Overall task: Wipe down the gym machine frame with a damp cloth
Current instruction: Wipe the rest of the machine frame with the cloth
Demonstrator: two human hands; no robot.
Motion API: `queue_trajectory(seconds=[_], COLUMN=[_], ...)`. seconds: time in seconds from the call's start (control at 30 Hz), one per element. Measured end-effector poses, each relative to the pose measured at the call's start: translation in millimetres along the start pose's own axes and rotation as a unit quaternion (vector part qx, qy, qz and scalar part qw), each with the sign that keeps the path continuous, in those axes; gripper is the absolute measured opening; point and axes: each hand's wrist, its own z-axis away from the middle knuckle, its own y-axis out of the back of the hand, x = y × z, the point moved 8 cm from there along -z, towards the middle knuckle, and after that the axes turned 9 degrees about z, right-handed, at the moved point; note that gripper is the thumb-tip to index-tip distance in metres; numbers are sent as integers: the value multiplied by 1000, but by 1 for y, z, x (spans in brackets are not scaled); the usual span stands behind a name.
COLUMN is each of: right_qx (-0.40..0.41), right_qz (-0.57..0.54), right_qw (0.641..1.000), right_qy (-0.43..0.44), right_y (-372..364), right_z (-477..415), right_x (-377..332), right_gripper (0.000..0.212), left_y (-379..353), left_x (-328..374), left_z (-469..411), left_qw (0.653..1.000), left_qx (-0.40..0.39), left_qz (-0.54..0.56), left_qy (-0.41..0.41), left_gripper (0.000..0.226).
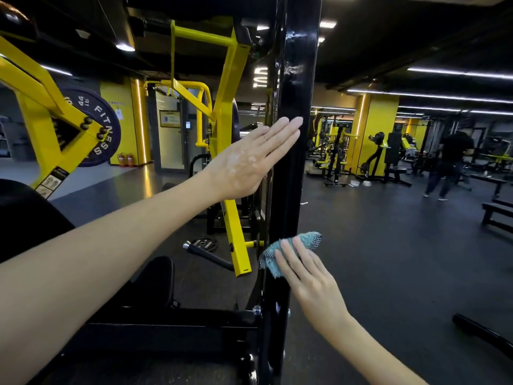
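Observation:
A glossy black upright post [294,87] of the gym machine frame runs from top to bottom through the middle of the view. My left hand [255,159] lies flat against its left face at mid height, fingers straight and together. Lower down, my right hand [302,270] presses a teal cloth [288,250] with a mesh edge onto the post, fingers straight over the cloth. The cloth bunches out to both sides of my fingers. Faint smears show on the post near the top.
Yellow lever arms [222,87] and a "FITNESS" weight plate [97,126] stand to the left. A black seat pad [155,279] and base bar lie below left. A small plate [204,243] lies on the floor. A person [449,165] walks at far right among benches.

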Motion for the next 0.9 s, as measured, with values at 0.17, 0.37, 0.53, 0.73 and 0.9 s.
queue_trajectory(seconds=[0.17, 0.37, 0.53, 0.73, 0.9], right_qx=[15, 80, 77, 31, 55], right_qz=[18, -47, -38, -23, -46], right_qw=[999, 993, 996, 999, 995], right_qy=[28, -79, -22, 36, -70], right_y=[16, 38, 14, 16, 31], right_z=[-45, -96, -32, -44, -88], right_x=[31, 60, 20, 28, 58], right_gripper=[43, 38, 31, 36, 45], left_y=[-5, -4, -9, -18, -20], left_x=[6, 4, 9, 26, 24], left_z=[4, 4, 5, 16, 16], left_qw=[1000, 999, 999, 998, 998], left_qx=[3, 11, 29, 19, 14], left_qz=[9, 32, 43, 55, 62], left_qy=[-5, -6, 7, -28, -21], left_gripper=[79, 81, 78, 86, 83])
